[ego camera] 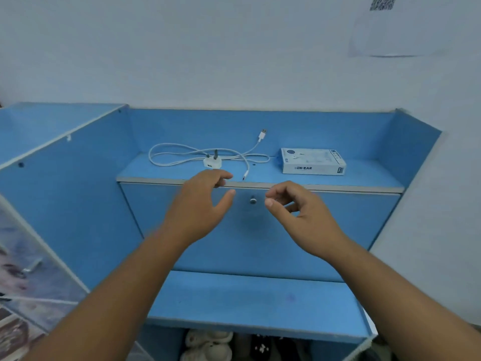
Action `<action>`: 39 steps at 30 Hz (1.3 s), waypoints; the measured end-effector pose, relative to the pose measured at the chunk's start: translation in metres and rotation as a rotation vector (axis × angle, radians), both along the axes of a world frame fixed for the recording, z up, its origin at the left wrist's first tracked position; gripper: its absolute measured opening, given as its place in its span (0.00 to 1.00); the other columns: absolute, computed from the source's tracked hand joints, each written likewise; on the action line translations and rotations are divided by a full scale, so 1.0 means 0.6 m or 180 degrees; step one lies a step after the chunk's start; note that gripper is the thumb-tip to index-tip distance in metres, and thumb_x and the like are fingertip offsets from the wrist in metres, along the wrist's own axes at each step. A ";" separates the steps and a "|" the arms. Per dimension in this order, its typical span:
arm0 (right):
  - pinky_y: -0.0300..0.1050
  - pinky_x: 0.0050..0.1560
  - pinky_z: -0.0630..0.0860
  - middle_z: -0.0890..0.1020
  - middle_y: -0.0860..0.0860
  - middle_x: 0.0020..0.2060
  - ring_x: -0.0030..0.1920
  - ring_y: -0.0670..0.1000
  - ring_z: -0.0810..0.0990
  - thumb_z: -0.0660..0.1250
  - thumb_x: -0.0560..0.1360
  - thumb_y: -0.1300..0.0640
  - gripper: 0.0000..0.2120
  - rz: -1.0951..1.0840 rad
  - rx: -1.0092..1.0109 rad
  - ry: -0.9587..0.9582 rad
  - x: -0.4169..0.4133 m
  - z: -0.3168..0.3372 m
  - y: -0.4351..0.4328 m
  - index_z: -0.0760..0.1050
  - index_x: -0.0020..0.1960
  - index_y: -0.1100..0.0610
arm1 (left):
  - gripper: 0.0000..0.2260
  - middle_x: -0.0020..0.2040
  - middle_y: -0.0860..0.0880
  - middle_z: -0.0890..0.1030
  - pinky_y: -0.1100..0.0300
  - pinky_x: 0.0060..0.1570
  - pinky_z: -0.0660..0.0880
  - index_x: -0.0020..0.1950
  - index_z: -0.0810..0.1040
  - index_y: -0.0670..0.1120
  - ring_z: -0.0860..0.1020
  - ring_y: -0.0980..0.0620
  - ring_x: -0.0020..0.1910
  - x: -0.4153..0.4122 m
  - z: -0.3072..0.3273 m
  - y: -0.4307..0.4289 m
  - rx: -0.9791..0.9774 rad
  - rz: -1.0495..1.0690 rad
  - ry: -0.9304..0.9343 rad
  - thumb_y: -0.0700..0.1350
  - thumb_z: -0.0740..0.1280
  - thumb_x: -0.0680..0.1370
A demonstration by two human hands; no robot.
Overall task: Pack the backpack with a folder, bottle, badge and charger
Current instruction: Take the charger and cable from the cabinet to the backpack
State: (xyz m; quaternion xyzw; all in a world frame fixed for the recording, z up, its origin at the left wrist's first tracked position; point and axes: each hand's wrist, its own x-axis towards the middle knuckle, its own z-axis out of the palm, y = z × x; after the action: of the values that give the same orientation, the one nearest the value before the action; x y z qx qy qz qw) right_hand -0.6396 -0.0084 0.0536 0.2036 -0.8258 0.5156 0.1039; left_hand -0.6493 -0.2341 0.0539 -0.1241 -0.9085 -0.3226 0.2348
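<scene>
Both forearms rise from the bottom of the frame. At centre the left hand [200, 204] hovers with its grip loosely open and empty, fingertips near the white charger [212, 162], whose cable loops on the blue shelf [369, 178]. The right hand [304, 214], loosely curled, holds nothing. A white box [313, 162] lies centre right.

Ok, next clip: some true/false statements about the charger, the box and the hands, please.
1. The charger plug lies on the blue shelf. True.
2. The left hand grips the cable. False: it holds nothing, above the shelf edge near the plug.
3. The IN-EAR box sits right of the plug. True.
4. The right hand holds the box. False: it is empty, by the knob.
</scene>
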 end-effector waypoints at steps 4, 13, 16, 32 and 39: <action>0.37 0.47 0.77 0.83 0.43 0.45 0.47 0.45 0.81 0.71 0.78 0.56 0.04 -0.0042 0.0323 0.0047 -0.053 -0.002 0.014 0.79 0.52 0.50 | 0.19 0.57 0.50 0.80 0.48 0.59 0.75 0.65 0.77 0.49 0.79 0.49 0.58 -0.089 0.011 -0.042 -0.0588 0.0138 0.0078 0.54 0.70 0.76; 0.53 0.68 0.64 0.75 0.48 0.65 0.67 0.53 0.69 0.72 0.72 0.42 0.27 -0.1054 0.2047 0.0359 -0.218 0.006 0.083 0.70 0.67 0.48 | 0.40 0.72 0.48 0.68 0.45 0.73 0.57 0.79 0.59 0.51 0.65 0.47 0.73 -0.274 0.007 -0.126 -0.1919 0.0114 -0.0632 0.73 0.58 0.73; 0.52 0.71 0.57 0.74 0.45 0.67 0.70 0.51 0.68 0.67 0.73 0.36 0.26 -0.1111 0.2320 0.0157 -0.234 -0.014 0.092 0.67 0.67 0.45 | 0.40 0.71 0.49 0.71 0.47 0.73 0.57 0.77 0.63 0.52 0.66 0.48 0.73 -0.293 -0.011 -0.133 -0.1802 -0.0040 -0.0633 0.75 0.56 0.72; 0.53 0.66 0.61 0.72 0.49 0.58 0.63 0.55 0.65 0.67 0.57 0.22 0.43 -0.1374 0.2971 -0.0225 -0.263 0.033 0.061 0.69 0.66 0.43 | 0.23 0.47 0.52 0.75 0.51 0.46 0.75 0.48 0.72 0.51 0.75 0.49 0.46 -0.320 0.004 -0.120 -0.1420 -0.0315 -0.1079 0.68 0.64 0.67; 0.52 0.63 0.60 0.70 0.47 0.55 0.62 0.54 0.65 0.68 0.59 0.22 0.41 -0.1383 0.3020 -0.0281 -0.250 0.034 0.047 0.68 0.64 0.42 | 0.15 0.43 0.50 0.78 0.56 0.35 0.69 0.45 0.74 0.47 0.76 0.50 0.40 -0.315 0.035 -0.097 -0.1311 -0.0325 -0.1495 0.58 0.71 0.70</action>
State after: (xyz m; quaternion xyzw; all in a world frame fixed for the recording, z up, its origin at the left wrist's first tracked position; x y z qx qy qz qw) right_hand -0.7899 0.0197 0.0738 0.0303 -0.9953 0.0595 0.0700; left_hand -0.8384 -0.2922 0.0746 -0.1367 -0.9767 -0.1630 -0.0280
